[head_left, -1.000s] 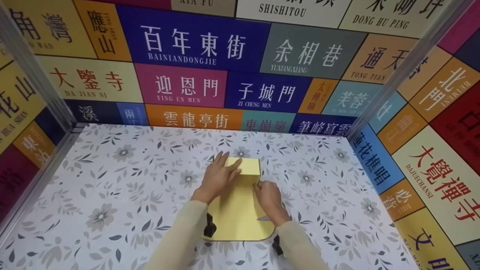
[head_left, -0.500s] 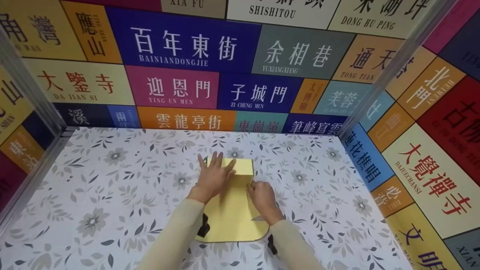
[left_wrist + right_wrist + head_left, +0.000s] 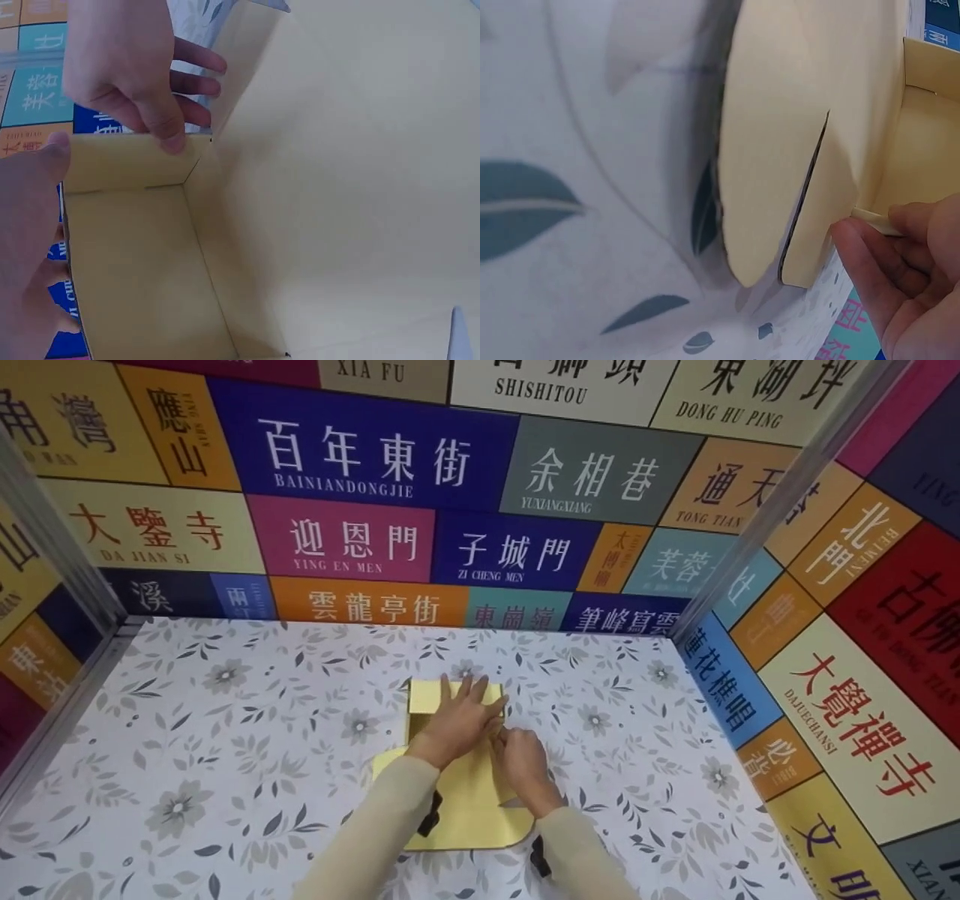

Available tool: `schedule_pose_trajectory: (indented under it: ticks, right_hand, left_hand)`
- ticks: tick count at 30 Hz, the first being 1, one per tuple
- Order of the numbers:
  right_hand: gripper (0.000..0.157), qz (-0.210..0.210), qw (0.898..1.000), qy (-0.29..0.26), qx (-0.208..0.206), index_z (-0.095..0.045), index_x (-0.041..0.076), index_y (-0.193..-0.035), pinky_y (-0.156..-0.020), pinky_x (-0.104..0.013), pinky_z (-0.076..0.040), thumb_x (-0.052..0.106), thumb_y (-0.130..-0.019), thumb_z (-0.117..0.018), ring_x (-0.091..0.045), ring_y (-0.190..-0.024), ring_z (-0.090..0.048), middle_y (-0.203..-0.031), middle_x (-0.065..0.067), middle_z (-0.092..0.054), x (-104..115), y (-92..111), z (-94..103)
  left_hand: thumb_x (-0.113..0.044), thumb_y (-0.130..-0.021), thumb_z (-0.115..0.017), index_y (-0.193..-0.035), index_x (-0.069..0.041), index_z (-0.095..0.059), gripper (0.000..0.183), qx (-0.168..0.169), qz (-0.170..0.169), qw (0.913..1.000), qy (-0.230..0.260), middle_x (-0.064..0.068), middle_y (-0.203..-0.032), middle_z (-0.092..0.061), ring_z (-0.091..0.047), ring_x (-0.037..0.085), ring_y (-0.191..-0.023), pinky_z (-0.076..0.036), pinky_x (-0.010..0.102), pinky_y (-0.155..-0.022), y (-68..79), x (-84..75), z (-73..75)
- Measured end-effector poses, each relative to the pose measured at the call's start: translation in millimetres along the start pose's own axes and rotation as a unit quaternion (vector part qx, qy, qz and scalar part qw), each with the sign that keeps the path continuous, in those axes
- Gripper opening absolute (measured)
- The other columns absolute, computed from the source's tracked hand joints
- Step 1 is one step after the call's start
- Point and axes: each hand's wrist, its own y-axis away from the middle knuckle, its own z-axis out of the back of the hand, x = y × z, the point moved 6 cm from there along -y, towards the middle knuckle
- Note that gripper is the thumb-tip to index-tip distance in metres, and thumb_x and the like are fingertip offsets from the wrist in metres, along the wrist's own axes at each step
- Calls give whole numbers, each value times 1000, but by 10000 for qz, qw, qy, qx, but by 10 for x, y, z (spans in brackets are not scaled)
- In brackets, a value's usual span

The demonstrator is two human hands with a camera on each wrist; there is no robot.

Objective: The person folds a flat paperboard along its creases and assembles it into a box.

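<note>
A pale yellow cardboard box, partly folded, lies on the table, its far end raised with a flap on top. My left hand rests over that flap towards its right side, fingers spread and fairly straight. In the left wrist view, the left thumb touches the panel's corner and the fingers lie outside it, partly hidden. My right hand pinches a small side flap between thumb and fingers at the right edge. The box's inside shows in the left wrist view.
A white floral cloth covers the table. Panels with printed lettering stand behind and at both sides, with metal posts at the corners. A slit runs through the cardboard beside its rounded edge. Dark straps show at both wrists.
My left hand has shifted right along the top flap, from its left corner towards the right hand, uncovering the left corner. The right hand stays at the right edge. The head view has tilted slightly.
</note>
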Motion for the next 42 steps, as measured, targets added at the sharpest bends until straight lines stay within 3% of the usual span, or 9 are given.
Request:
schedule_pose_trajectory:
  ticks: [6, 12, 16, 19, 25, 33, 42]
  right_hand:
    - [32, -52, 9992, -276, -290, -65, 7, -63, -50, -25, -37, 6, -95, -62, -13, -55, -43, -60, -4, -59, 20, 71, 13]
    - [18, -409, 9947, -839, -435, -76, 4, -83, -53, -32, -47, 5, -92, -61, -21, -60, -58, -71, -11, -69, 57, 193, 4]
    - [20, -803, 9817, -1636, -556, -77, -2, -102, -64, -36, -58, 3, -91, -61, -26, -74, -71, -84, -13, -75, 60, 326, -23]
    - [24, -942, 9727, -2019, -655, -75, -3, -111, -74, -37, -60, 4, -91, -63, -26, -85, -73, -95, -14, -77, 81, 410, -20]
    - [35, -1038, 9530, -2836, -236, -65, -5, -128, -88, -33, -58, 5, -95, -58, -29, -107, -70, -117, -17, -73, 239, 559, 7]
    - [46, -921, 9267, -3641, 113, -51, -12, -139, -99, -32, -55, 11, -99, -57, -34, -124, -62, -136, -25, -62, 462, 799, 39]
    - [44, -949, 9043, -4142, 400, -52, -13, -137, -98, -27, -55, 4, -97, -58, -37, -124, -62, -135, -28, -60, 588, 1081, -25]
  left_hand:
    - [-35, -99, -62, -139, -31, -60, 41, -462, -122, 9966, -671, 17, -142, -55, -47, 45, -139, -33, 70, -113, -48, -104, -30]
    - [-30, -96, -68, -120, -28, -73, 26, -713, -15, 9973, -161, 17, -133, -58, -51, 41, -132, -35, 71, -110, -34, -63, 10]
    - [-29, -96, -67, -121, -25, -74, 26, -442, 94, 9986, 260, 19, -138, -56, -49, 42, -133, -31, 72, -112, 0, 3, 37]
    - [-29, -96, -65, -124, -24, -72, 29, -331, 93, 9986, 411, 19, -139, -55, -51, 42, -130, -32, 73, -111, 21, 32, 85]
    - [-31, -96, -66, -120, -18, -73, 28, -622, 237, 9963, 543, 21, -129, -62, -60, 40, -113, -47, 59, -100, 68, 62, 290]
    - [-30, -96, -68, -115, -12, -75, 27, -916, 814, 9872, 1024, 21, -110, -68, -67, 37, -97, -56, 51, -84, 162, 169, 551]
    - [-33, -97, -66, -119, -16, -75, 29, -915, 1649, 9689, 1605, 13, -103, -71, -64, 28, -91, -56, 45, -78, 349, 337, 684]
